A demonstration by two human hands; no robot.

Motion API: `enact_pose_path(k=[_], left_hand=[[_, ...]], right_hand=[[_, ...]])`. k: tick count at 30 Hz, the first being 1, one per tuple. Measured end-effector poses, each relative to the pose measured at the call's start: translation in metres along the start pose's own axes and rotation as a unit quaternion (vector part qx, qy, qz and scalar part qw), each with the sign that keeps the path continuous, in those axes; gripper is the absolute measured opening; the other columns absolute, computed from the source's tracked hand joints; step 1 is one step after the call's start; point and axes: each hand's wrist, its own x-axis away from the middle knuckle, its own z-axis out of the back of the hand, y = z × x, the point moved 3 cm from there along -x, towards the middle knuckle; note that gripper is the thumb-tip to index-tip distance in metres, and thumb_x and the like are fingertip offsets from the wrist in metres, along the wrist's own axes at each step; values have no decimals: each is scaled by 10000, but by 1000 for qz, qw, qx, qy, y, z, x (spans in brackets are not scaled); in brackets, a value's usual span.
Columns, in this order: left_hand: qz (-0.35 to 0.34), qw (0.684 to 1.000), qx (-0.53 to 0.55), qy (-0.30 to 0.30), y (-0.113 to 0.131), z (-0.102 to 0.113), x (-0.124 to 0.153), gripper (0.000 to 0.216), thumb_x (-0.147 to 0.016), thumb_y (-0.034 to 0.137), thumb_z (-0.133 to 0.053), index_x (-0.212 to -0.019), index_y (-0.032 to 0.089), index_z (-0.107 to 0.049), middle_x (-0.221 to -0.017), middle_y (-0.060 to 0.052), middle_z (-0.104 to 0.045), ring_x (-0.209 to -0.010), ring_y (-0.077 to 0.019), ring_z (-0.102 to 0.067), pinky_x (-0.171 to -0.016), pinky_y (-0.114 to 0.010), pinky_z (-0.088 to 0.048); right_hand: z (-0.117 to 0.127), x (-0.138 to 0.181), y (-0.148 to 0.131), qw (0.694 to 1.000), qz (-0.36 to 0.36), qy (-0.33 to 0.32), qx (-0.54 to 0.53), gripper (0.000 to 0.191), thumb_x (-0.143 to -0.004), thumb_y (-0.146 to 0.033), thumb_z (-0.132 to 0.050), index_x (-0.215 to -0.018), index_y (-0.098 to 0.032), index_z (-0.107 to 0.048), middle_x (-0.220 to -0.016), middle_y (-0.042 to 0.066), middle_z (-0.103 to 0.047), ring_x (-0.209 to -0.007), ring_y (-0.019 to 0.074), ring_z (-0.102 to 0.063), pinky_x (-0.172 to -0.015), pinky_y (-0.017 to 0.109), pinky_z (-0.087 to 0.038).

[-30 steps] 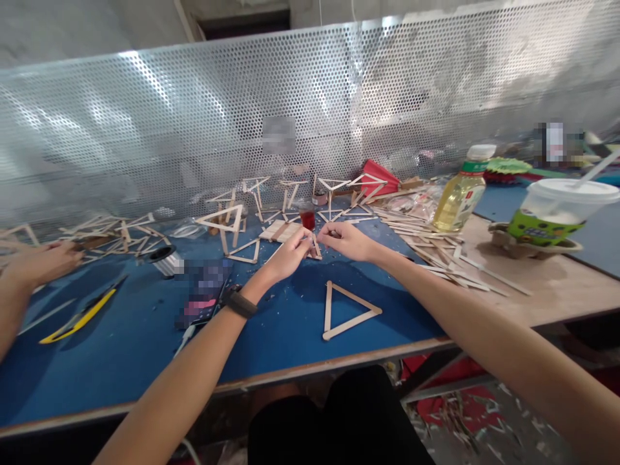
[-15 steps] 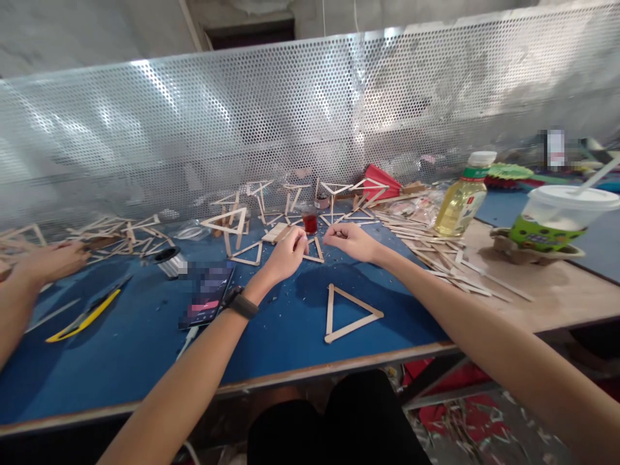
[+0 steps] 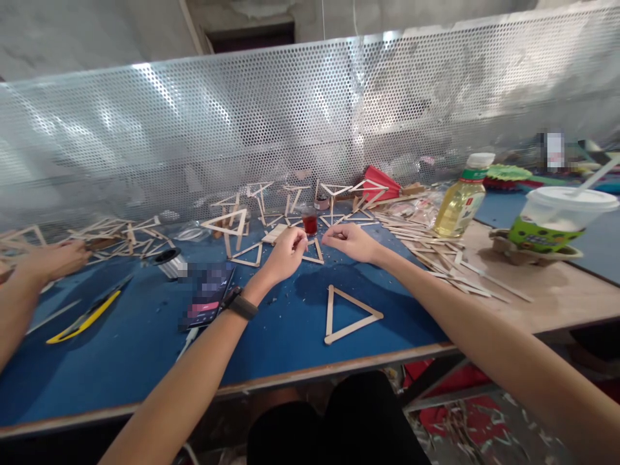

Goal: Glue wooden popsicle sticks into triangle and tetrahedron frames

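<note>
My left hand (image 3: 287,252), with a dark band at the wrist, is closed in a pinch above the blue table (image 3: 281,342). Facing it, my right hand (image 3: 352,242) is also pinched, a small gap between the two. What either holds, if anything, is too small to make out. Behind and below the fingers lies a small stick triangle (image 3: 314,250), partly hidden by my left hand. A small cup of red liquid (image 3: 310,223) stands just beyond the gap. Nearer to me, a larger triangle of flat wooden craft sticks (image 3: 353,329) lies flat on the table.
Stick frames (image 3: 332,190) stand along the perforated metal screen (image 3: 290,116). Loose sticks (image 3: 436,258), a bottle (image 3: 462,197) and a lidded cup (image 3: 549,219) are on the right. On the left are a phone (image 3: 208,297), a yellow cutter (image 3: 92,316) and another person's hand (image 3: 61,261).
My two hands stay almost in place, both still pinched. The other person's hand at the left shifts very slightly. The objects on the table have not moved.
</note>
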Motion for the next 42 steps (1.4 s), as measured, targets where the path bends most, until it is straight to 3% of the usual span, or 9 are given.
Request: enact_pose_path(k=[14, 22, 27, 35, 42], left_hand=[[26, 997, 58, -39, -3, -3, 1, 130, -1044, 323, -396, -1004, 231, -479, -978, -67, -630, -936, -221, -657, -831, -375, -503], [31, 996, 75, -48, 3, -4, 1, 90, -1033, 277, -399, -971, 232, -446, -964, -52, -612, -969, -218, -664, -842, -369, -510], [22, 998, 46, -46, 5, -5, 2, 90, -1030, 292, -412, -981, 231, -457, -952, -43, -576, -907, -206, -610, -800, -343, -482], [15, 998, 43, -43, 8, -5, 1, 110, -1019, 305, -445, -948, 226, -473, -901, -29, -541, -766, -170, -533, -723, -305, -455], [31, 993, 89, -69, 9, -3, 2, 166, -1018, 299, -426, -1029, 228, -575, -1003, -62, -653, -928, -216, -645, -839, -357, -516]], right_hand=[[2, -1, 2, 1000, 14, 10, 20, 349, -902, -451, -577, -870, -142, -738, -678, -2, -554, -595, 127, -414, -563, 279, -301], [1, 1, 2, 1000, 12, 5, 21, 347, -904, -454, -622, -987, -145, -755, -536, -69, -367, -509, 108, -327, -514, 276, -226], [-2, 1, 1, 1000, 18, -8, 8, 403, -867, -478, -690, -1088, -150, -767, -530, -77, -369, -500, 100, -312, -512, 272, -225], [-2, 2, -2, 999, 29, -13, 7, 389, -863, -529, -695, -988, -172, -786, -525, -72, -354, -505, 99, -289, -515, 280, -212], [1, 3, -3, 999, 41, -7, 18, 397, -889, -558, -666, -979, -190, -782, -536, -70, -330, -503, 104, -295, -510, 284, -217]])
